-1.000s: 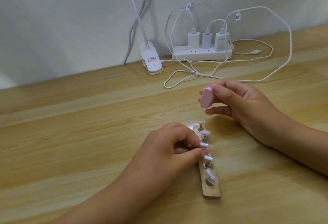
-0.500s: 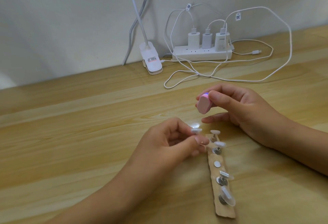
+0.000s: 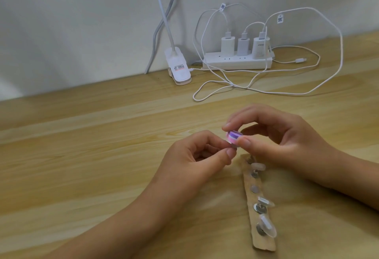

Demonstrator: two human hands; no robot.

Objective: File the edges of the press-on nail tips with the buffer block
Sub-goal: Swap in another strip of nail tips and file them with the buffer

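1. Right hand has the block pinched between thumb and fingertips, with the other fingers loosely curled. The block sits a little above the bench, right up against the left fingertips.
2. Left hand is curled up, thumb and forefinger pinching a tip directly under the block. Only a small grey bit of it shows, so I can't tell which edge meets the block.
3. Three spare tips sit along the strip, just beside both hands. One stud looks bare.
4. Biggest risk imo: the tip is tiny, looks slick, and is held by a fingertip pinch only. A hard stroke could flick it out onto the bench.
5. The block is so close to the left thumb that a slip would probably scuff skin, not plastic.
6. The right hand hangs above the strip's top end. Dropping it could knock the spare tips loose or shove the strip.
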